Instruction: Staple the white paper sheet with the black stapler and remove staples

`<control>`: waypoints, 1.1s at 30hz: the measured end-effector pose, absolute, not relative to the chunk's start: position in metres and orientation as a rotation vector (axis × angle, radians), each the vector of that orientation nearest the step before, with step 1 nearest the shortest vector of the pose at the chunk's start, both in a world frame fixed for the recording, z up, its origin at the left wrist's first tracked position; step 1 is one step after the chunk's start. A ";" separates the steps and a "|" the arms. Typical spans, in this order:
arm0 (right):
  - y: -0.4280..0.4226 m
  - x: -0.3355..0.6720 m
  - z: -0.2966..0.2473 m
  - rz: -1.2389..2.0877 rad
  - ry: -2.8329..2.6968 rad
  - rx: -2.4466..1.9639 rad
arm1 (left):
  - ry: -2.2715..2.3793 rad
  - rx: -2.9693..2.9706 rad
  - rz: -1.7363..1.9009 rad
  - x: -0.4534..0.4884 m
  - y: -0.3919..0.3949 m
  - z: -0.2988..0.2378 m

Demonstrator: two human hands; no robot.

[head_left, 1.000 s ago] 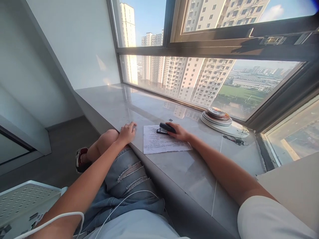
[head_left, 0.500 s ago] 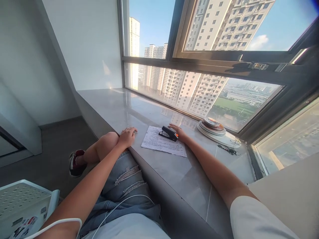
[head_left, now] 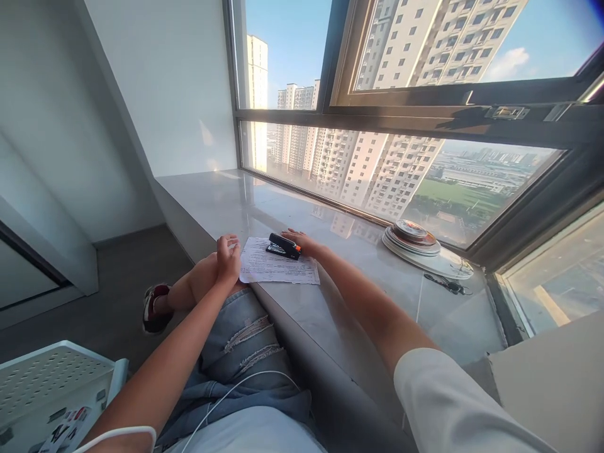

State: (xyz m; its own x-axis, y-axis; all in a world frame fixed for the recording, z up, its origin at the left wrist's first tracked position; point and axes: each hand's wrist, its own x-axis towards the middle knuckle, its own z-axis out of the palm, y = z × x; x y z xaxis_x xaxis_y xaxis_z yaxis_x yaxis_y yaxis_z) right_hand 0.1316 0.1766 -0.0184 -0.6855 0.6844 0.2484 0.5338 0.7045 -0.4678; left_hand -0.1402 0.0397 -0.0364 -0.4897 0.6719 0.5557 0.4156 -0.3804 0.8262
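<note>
On the grey sill lies a printed sheet of paper [head_left: 280, 270], its edges a little crumpled. A black stapler [head_left: 284, 246] with an orange end rests on the sheet near its far edge. My right hand [head_left: 302, 241] lies flat just beyond the stapler, fingers stretched out, beside or touching its orange end. Part of that hand is hidden behind the stapler. At the sheet's left edge, my left hand [head_left: 229, 257] is held up on its side over the sill's edge, fingers loosely bent and apart, with nothing seen in it.
A stack of round plates or discs [head_left: 415, 242] stands on the sill by the window, with a small dark item [head_left: 446, 284] in front. A white perforated cart [head_left: 56, 384] is on the floor at lower left. A white cable [head_left: 236, 393] crosses my lap.
The paper and stapler have slid left along the sill with my right hand, up to my left hand. My left hand has lifted and turned from lying on the sill edge.
</note>
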 end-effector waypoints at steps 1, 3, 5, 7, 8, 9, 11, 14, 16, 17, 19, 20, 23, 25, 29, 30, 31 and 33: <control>0.175 0.126 -0.016 0.492 -2.561 -0.912 | 1.609 1.465 1.957 -0.142 0.040 -0.037; 0.170 0.123 -0.011 0.420 -2.653 -0.872 | 1.583 1.496 1.931 -0.144 0.041 -0.038; 0.163 0.130 -0.008 0.339 -2.664 -0.906 | 1.567 1.534 1.920 -0.142 0.040 -0.037; 0.156 0.144 -0.008 0.273 -2.669 -0.975 | 1.556 1.554 1.916 -0.140 0.038 -0.036; 0.152 0.154 -0.009 0.246 -2.681 -1.004 | 1.551 1.565 1.911 -0.139 0.036 -0.036; 0.149 0.165 -0.010 0.218 -2.694 -1.023 | 1.544 1.582 1.901 -0.139 0.035 -0.035; 0.144 0.191 -0.011 0.159 -2.708 -1.041 | 1.529 1.647 1.865 -0.138 0.034 -0.032; 0.139 0.230 -0.012 0.109 -2.689 -1.077 | 1.539 1.843 1.716 -0.134 0.037 -0.030; 0.135 0.249 -0.012 0.100 -2.652 -1.079 | 1.567 2.044 1.529 -0.124 0.039 -0.028; 0.134 0.255 -0.013 0.101 -2.633 -1.062 | 1.577 2.148 1.422 -0.116 0.039 -0.028; 0.133 0.260 -0.014 0.118 -2.598 -1.001 | 1.578 2.318 1.218 -0.097 0.039 -0.026; 0.132 0.259 -0.015 0.129 -2.574 -0.973 | 1.573 2.375 1.137 -0.086 0.039 -0.026; 0.131 0.254 -0.016 0.145 -2.401 -1.008 | 1.571 2.475 0.983 -0.058 0.042 -0.021; 0.128 0.252 -0.014 0.143 -2.186 -1.091 | 1.588 2.500 0.915 -0.045 0.051 -0.018; 0.112 0.248 0.002 0.262 -1.929 -1.071 | 1.598 2.490 0.734 -0.032 0.080 -0.013; 0.107 0.245 0.007 0.329 -1.959 -1.035 | 1.599 2.480 0.686 -0.029 0.086 -0.013; 0.102 0.241 0.012 0.403 -2.022 -0.994 | 1.599 2.471 0.645 -0.027 0.091 -0.013; 0.095 0.231 0.019 0.514 -2.197 -0.912 | 1.596 2.466 0.595 -0.023 0.096 -0.016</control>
